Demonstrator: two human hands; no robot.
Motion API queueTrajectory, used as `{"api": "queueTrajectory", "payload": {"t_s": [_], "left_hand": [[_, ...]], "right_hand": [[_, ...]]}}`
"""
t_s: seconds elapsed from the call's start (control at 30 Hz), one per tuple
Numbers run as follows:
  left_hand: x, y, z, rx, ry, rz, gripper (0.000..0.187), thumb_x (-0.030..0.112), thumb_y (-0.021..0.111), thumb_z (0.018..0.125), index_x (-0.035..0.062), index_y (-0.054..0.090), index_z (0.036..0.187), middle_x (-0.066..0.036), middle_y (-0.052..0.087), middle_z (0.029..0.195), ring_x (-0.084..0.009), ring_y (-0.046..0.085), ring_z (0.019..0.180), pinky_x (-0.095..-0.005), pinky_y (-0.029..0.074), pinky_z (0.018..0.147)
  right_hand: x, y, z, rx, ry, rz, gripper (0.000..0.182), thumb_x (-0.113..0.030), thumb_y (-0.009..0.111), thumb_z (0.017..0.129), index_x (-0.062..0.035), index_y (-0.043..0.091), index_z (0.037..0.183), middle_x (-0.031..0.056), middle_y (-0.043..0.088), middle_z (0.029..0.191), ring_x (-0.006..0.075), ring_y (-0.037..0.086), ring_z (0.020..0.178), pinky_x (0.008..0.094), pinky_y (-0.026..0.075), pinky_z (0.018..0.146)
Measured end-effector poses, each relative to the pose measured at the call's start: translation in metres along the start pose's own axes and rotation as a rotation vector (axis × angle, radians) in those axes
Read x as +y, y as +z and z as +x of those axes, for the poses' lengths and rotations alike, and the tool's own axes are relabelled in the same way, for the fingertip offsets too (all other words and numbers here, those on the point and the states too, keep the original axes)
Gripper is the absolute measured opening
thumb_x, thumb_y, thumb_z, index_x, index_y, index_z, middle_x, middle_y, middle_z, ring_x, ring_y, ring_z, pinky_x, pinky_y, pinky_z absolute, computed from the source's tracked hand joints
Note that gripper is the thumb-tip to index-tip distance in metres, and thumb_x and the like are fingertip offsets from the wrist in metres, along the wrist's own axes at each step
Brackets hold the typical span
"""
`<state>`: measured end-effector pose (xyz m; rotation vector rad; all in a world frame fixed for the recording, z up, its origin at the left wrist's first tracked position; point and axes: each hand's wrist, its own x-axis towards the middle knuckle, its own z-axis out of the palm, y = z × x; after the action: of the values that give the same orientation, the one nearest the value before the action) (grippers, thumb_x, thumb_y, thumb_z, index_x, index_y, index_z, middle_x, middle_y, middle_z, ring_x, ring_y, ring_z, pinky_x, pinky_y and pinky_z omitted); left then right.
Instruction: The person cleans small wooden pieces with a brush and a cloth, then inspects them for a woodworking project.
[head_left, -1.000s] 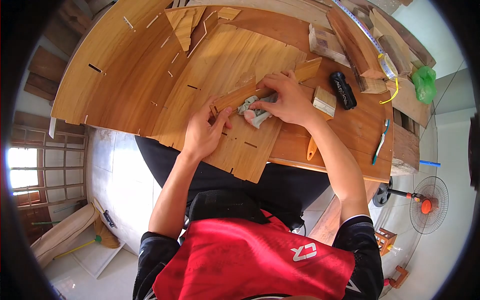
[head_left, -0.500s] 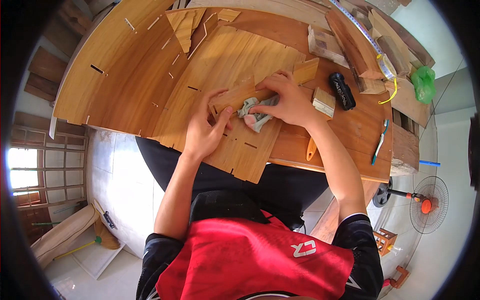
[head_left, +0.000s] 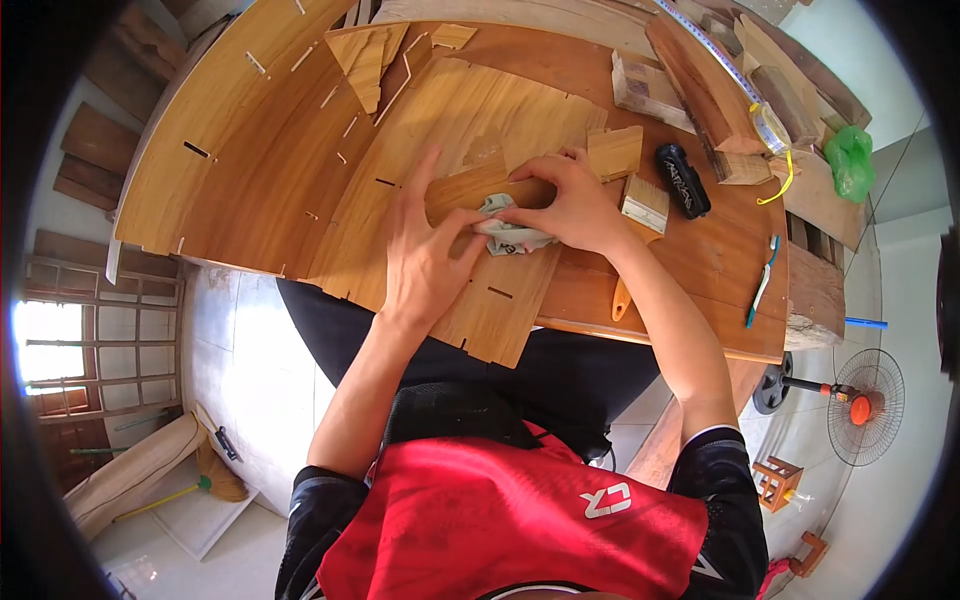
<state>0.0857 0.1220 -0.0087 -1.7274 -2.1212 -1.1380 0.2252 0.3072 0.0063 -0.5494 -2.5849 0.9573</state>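
Observation:
A crumpled pale grey-green cloth (head_left: 512, 238) with dark print is bunched between my hands, over a flat wood-grain panel (head_left: 400, 225) with slots. My right hand (head_left: 580, 205) grips the cloth from the right, thumb pressed into it and fingers curved behind. From the left, my left hand (head_left: 425, 262) pinches the cloth's edge with thumb and a finger, while its other fingers stretch up and away. Just beyond the cloth, a small wooden piece (head_left: 470, 190) shows between the hands, its lower part hidden. Another small wooden piece (head_left: 615, 152) lies beyond my right hand.
Right of my hands are a flat brush (head_left: 646, 205), a black cylindrical object (head_left: 683, 182) and a toothbrush (head_left: 763, 280). A tape measure (head_left: 769, 130), timber blocks (head_left: 700, 90) and a green plastic bag (head_left: 850, 163) lie farther right. A curved slotted panel (head_left: 230, 170) rises at left.
My left hand has moved off the small wooden piece and turned to the cloth, its fingers now stretched upward. The cloth is bunched tighter; my right hand stays nearly in place.

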Motion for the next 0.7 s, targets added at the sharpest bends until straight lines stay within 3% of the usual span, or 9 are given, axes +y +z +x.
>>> {"api": "queueTrajectory", "payload": {"t_s": [0.1, 0.2, 0.3, 0.5, 0.6, 0.7], "left_hand": [[0.006, 0.0, 0.002, -0.081, -0.066, 0.007, 0.028, 0.007, 0.085, 0.076, 0.0114, 0.072, 0.101, -0.012, 0.049, 0.153, -0.0405, 0.047, 0.135, -0.0488, 0.046, 0.107], [0.004, -0.002, 0.006, -0.064, -0.086, -0.019, 0.04, 0.008, 0.086, 0.077, 0.0087, 0.064, 0.11, -0.011, 0.056, 0.144, -0.0395, 0.053, 0.128, -0.0486, 0.049, 0.102], [0.002, 0.0, 0.012, -0.071, -0.261, -0.133, 0.061, 0.012, 0.087, 0.076, 0.0087, 0.052, 0.126, -0.013, 0.058, 0.139, -0.0405, 0.057, 0.122, -0.0488, 0.051, 0.097], [0.017, -0.018, 0.035, -0.22, -0.429, 0.027, 0.074, 0.02, 0.092, 0.072, 0.0108, 0.048, 0.13, -0.016, 0.052, 0.138, -0.0416, 0.06, 0.116, -0.0506, 0.051, 0.095], [0.013, -0.015, 0.031, -0.087, -0.333, -0.075, 0.069, 0.02, 0.092, 0.072, 0.0107, 0.052, 0.127, -0.015, 0.05, 0.141, -0.0412, 0.059, 0.118, -0.0519, 0.051, 0.097], [0.012, -0.016, 0.021, -0.058, -0.348, -0.2, 0.049, 0.018, 0.091, 0.074, 0.0073, 0.065, 0.114, -0.015, 0.046, 0.15, -0.0402, 0.056, 0.127, -0.0508, 0.05, 0.102]], "right_hand": [[0.003, 0.002, 0.0, 0.016, -0.032, -0.016, 0.046, -0.035, 0.091, 0.076, -0.0063, 0.075, 0.108, 0.0089, 0.074, 0.105, 0.0293, 0.055, 0.114, 0.0424, 0.035, 0.112], [0.009, 0.005, -0.001, 0.035, -0.082, -0.034, 0.044, -0.035, 0.09, 0.077, -0.0058, 0.075, 0.107, 0.0089, 0.074, 0.104, 0.0282, 0.058, 0.11, 0.0419, 0.034, 0.112], [0.007, 0.004, -0.001, 0.035, -0.102, -0.036, 0.042, -0.034, 0.089, 0.078, -0.0052, 0.074, 0.106, 0.0088, 0.074, 0.102, 0.0271, 0.061, 0.105, 0.0421, 0.033, 0.113], [0.009, 0.004, -0.001, 0.026, -0.094, -0.04, 0.041, -0.033, 0.089, 0.079, -0.0057, 0.074, 0.105, 0.0087, 0.074, 0.1, 0.0249, 0.063, 0.101, 0.0421, 0.031, 0.113], [0.009, 0.006, 0.001, 0.019, -0.077, -0.035, 0.04, -0.032, 0.088, 0.079, -0.0057, 0.074, 0.105, 0.0094, 0.074, 0.099, 0.0244, 0.064, 0.1, 0.0416, 0.03, 0.113], [0.013, 0.01, 0.0, 0.062, -0.088, -0.035, 0.039, -0.031, 0.088, 0.079, -0.005, 0.074, 0.105, 0.0099, 0.074, 0.099, 0.024, 0.065, 0.1, 0.0412, 0.03, 0.112]]}}
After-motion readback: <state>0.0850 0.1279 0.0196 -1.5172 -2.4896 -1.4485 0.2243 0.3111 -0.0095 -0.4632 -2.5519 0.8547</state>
